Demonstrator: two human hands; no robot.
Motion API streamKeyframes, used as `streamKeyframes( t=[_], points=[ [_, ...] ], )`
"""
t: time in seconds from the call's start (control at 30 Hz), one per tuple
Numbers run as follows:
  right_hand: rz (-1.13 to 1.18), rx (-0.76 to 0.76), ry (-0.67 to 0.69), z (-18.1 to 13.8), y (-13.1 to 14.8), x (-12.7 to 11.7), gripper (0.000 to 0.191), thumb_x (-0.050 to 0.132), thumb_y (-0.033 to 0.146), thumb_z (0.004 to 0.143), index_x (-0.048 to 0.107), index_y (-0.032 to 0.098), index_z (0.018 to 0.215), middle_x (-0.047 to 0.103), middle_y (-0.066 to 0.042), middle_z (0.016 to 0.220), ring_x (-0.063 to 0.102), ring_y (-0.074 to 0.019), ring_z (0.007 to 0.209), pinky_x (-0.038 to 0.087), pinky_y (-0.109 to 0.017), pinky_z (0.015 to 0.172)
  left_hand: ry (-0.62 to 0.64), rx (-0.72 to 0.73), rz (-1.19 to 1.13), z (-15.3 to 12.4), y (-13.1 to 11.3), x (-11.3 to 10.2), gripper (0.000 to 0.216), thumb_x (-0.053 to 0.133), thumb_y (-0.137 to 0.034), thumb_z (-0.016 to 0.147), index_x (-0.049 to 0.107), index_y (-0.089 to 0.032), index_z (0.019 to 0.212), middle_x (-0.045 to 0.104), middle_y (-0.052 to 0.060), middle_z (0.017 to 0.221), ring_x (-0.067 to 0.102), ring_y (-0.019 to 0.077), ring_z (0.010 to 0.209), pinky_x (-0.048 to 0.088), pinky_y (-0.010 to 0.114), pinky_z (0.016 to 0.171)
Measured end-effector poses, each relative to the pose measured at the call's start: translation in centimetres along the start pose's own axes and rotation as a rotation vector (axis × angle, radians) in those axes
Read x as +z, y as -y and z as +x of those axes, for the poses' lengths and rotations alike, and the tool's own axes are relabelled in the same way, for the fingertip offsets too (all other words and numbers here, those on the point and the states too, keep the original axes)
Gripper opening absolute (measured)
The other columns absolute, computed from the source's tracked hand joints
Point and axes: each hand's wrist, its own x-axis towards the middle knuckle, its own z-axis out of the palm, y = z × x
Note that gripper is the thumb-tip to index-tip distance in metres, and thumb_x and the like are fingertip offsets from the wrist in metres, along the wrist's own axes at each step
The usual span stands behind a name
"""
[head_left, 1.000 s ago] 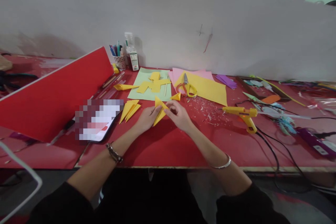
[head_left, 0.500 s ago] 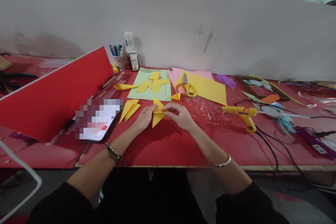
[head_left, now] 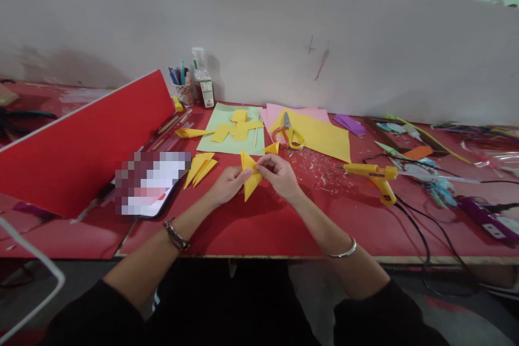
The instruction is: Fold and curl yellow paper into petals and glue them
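A folded piece of yellow paper [head_left: 250,184], pointed at top and bottom, is held between both hands above the red table. My left hand [head_left: 230,185] grips its left side, with the thumb across its face. On the right edge, the thumb and fingertips of my right hand [head_left: 279,174] pinch the paper. Several folded yellow paper points [head_left: 201,168] lie to the left of my left hand. Just beyond my right hand sits a small yellow folded cone [head_left: 271,148]. Farther back, yellow paper strips [head_left: 240,131] rest on a green sheet [head_left: 208,143].
Scissors [head_left: 287,132] lie on a yellow sheet [head_left: 324,135]. To the right are a yellow glue gun [head_left: 371,172] with a cable and a purple power strip [head_left: 488,220]. A phone [head_left: 156,186] and a leaning red board [head_left: 93,140] stand left; a bottle [head_left: 204,84] is behind.
The folded paper has been lifted slightly and turned, moving a little to the right. My left thumb now lies over its face, and my right fingers pinch its edge.
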Motion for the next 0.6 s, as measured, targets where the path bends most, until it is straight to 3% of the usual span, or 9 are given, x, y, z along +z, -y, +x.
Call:
streamKeyframes(
  t=[0.2,0.37,0.6],
  points=[
    [-0.055,-0.013,-0.039,-0.03,0.15,-0.10,0.013,0.054,0.027,0.068,0.047,0.019,0.076,0.048,0.005,0.057,0.046,-0.0076,0.052,0.039,-0.022,0.051,-0.014,0.031,0.039,0.25,0.40,-0.05,0.027,0.046,-0.039,0.070,0.051,-0.015,0.059,0.049,-0.001,0.054,0.042,0.0094,0.048,0.034,0.021,0.045],
    [-0.005,0.115,0.093,0.02,0.01,-0.24,0.016,0.052,0.032,0.069,0.047,0.019,0.077,0.048,0.006,0.052,0.044,-0.0055,0.041,0.036,-0.020,0.042,0.062,0.074,0.002,0.26,0.09,-0.26,0.025,0.045,-0.036,0.072,0.056,-0.014,0.070,0.058,0.003,0.065,0.049,0.0113,0.056,0.038,0.022,0.052],
    [-0.064,0.119,0.113,-0.06,0.50,-0.32,0.015,0.047,0.029,0.074,0.043,0.018,0.065,0.045,0.008,0.043,0.040,-0.0034,0.033,0.030,-0.017,0.035,0.058,0.064,-0.007,0.22,-0.12,-0.37,0.033,0.041,-0.040,0.074,0.057,-0.014,0.060,0.057,0.000,0.058,0.047,0.0106,0.052,0.036,0.021,0.050]
  ],
)
